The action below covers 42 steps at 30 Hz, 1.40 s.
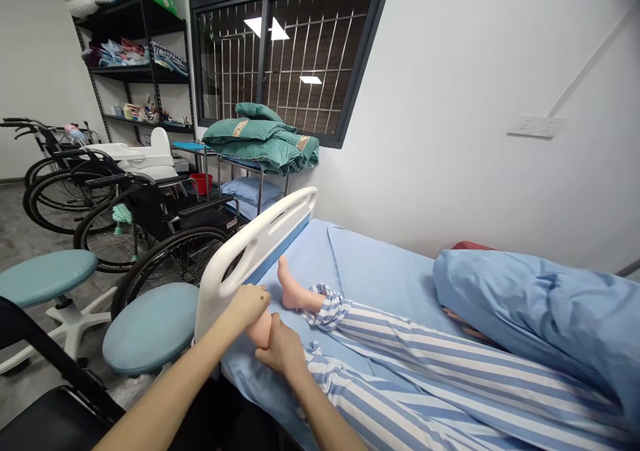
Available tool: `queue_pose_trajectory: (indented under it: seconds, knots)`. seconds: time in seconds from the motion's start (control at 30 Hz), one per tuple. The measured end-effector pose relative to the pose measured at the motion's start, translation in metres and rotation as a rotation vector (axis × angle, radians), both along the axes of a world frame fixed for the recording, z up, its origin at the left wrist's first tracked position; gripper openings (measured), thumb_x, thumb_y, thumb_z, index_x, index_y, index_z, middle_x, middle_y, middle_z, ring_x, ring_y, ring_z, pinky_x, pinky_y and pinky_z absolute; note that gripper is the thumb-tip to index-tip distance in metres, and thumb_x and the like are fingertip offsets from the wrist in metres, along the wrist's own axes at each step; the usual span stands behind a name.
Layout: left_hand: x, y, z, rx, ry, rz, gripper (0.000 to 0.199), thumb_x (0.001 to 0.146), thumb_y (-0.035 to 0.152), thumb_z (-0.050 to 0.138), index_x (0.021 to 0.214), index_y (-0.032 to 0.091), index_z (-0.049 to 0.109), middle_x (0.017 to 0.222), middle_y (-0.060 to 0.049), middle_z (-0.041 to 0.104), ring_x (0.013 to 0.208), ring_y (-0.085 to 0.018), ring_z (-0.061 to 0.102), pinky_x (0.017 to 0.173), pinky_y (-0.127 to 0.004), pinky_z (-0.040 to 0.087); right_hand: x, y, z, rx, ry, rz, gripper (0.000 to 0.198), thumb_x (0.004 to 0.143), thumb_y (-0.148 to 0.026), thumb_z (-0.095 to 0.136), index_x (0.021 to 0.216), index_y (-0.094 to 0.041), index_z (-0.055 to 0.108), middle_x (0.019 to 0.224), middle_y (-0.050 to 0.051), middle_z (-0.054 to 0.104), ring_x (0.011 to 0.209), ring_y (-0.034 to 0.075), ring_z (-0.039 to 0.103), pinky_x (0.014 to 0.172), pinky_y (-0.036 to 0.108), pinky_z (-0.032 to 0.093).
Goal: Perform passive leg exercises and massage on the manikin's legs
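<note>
A figure in blue-and-white striped trousers (400, 334) lies on the bed, legs toward the footboard. My left hand (251, 304) is wrapped over the toe end of the nearer foot (260, 332). Around the heel and ankle of that same foot, my right hand (284, 344) is closed, its thumb along the near side. The farther bare foot (293, 290) rests on the sheet, toes up, its trouser cuff bunched at the ankle. Both hands are close to the white footboard (220, 271). Part of the held foot is hidden behind my fingers.
A blue quilt (540, 318) covers the figure's upper part at right. Round stools (150, 328) and a black wheelchair (165, 218) stand beyond the footboard. Green folded bedding (270, 141) lies on a stand under the window. A black shelf (135, 71) holds cloths.
</note>
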<state>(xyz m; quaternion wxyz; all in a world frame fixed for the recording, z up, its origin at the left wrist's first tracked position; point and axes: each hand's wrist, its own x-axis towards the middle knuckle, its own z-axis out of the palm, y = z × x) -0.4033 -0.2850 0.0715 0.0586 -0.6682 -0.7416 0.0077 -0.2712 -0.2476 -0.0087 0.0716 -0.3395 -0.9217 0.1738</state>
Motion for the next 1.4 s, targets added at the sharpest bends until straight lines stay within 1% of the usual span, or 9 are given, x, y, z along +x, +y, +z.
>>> queue_pose_trajectory:
  seconds: [0.13,0.4,0.5,0.67,0.77,0.9,1.0,1.13,1.4]
  knots:
    - [0.000,-0.002,-0.008,0.021,-0.005,-0.027,0.029,0.087,0.021,0.036,0.082,0.015,0.064,0.083,-0.009,0.065,0.071,-0.019,0.060,0.064,-0.031,0.042,-0.001,-0.001,0.000,0.001,-0.007,-0.001,0.049,0.059,-0.034,0.058,0.101,-0.018,0.038,0.090,0.008,0.063,0.077,0.026,0.061,0.057,0.029,0.036]
    - [0.010,-0.024,-0.013,0.095,-0.070,-0.001,0.022,0.083,0.014,0.039,0.088,0.017,0.060,0.096,-0.007,0.060,0.083,-0.019,0.053,0.068,-0.030,0.041,0.000,-0.004,0.001,0.007,-0.007,-0.013,0.051,0.057,-0.033,0.061,0.101,-0.020,0.038,0.092,0.007,0.061,0.079,0.025,0.061,0.060,0.029,0.038]
    - [0.013,-0.028,-0.009,0.131,-0.166,0.012,0.025,0.084,0.015,0.038,0.085,0.018,0.062,0.094,-0.005,0.062,0.082,-0.018,0.052,0.071,-0.030,0.041,0.001,-0.005,0.002,0.002,-0.006,-0.018,0.050,0.058,-0.032,0.060,0.101,-0.020,0.039,0.092,0.007,0.061,0.080,0.025,0.061,0.061,0.029,0.038]
    - [0.015,-0.027,-0.010,0.308,-0.421,0.033,0.024,0.082,0.023,0.043,0.080,0.022,0.066,0.088,0.000,0.066,0.088,-0.015,0.053,0.082,-0.028,0.039,0.000,-0.005,0.002,0.002,-0.003,-0.003,0.056,0.058,-0.033,0.060,0.107,-0.019,0.038,0.094,0.007,0.061,0.081,0.025,0.061,0.063,0.029,0.039]
    - [0.017,-0.028,-0.013,0.330,-0.435,0.063,0.022,0.080,0.024,0.045,0.074,0.022,0.067,0.081,0.000,0.066,0.086,-0.015,0.052,0.080,-0.027,0.039,0.000,-0.005,0.000,0.011,0.000,-0.005,0.055,0.059,-0.033,0.060,0.107,-0.018,0.038,0.093,0.007,0.061,0.082,0.025,0.061,0.063,0.030,0.039]
    - [0.018,-0.030,-0.013,0.283,-0.337,0.083,0.022,0.079,0.021,0.044,0.076,0.021,0.066,0.080,-0.002,0.064,0.086,-0.016,0.052,0.078,-0.028,0.040,0.000,-0.004,-0.002,0.016,0.008,0.000,0.052,0.059,-0.033,0.059,0.105,-0.019,0.038,0.092,0.006,0.061,0.081,0.025,0.061,0.063,0.030,0.039]
    - [0.019,-0.028,-0.007,0.186,-0.213,0.090,0.025,0.079,0.020,0.042,0.090,0.020,0.065,0.092,-0.005,0.064,0.087,-0.019,0.055,0.074,-0.030,0.042,0.000,-0.004,0.000,0.007,0.011,-0.004,0.049,0.059,-0.032,0.058,0.102,-0.019,0.038,0.091,0.005,0.061,0.078,0.025,0.061,0.061,0.029,0.038]
    - [0.020,-0.018,0.002,0.040,-0.078,0.116,0.026,0.078,0.024,0.042,0.091,0.015,0.063,0.094,-0.011,0.063,0.079,-0.023,0.060,0.067,-0.035,0.044,0.001,-0.004,0.004,-0.007,0.017,0.008,0.047,0.060,-0.030,0.057,0.102,-0.020,0.038,0.090,0.005,0.061,0.078,0.024,0.061,0.059,0.028,0.036]
    - [0.023,-0.007,0.010,0.014,-0.081,0.170,0.027,0.081,0.024,0.040,0.089,0.012,0.063,0.086,-0.014,0.066,0.079,-0.026,0.062,0.068,-0.037,0.043,0.002,-0.004,0.005,0.003,0.023,0.015,0.052,0.059,-0.031,0.056,0.107,-0.019,0.037,0.091,0.006,0.061,0.078,0.025,0.061,0.059,0.029,0.037]
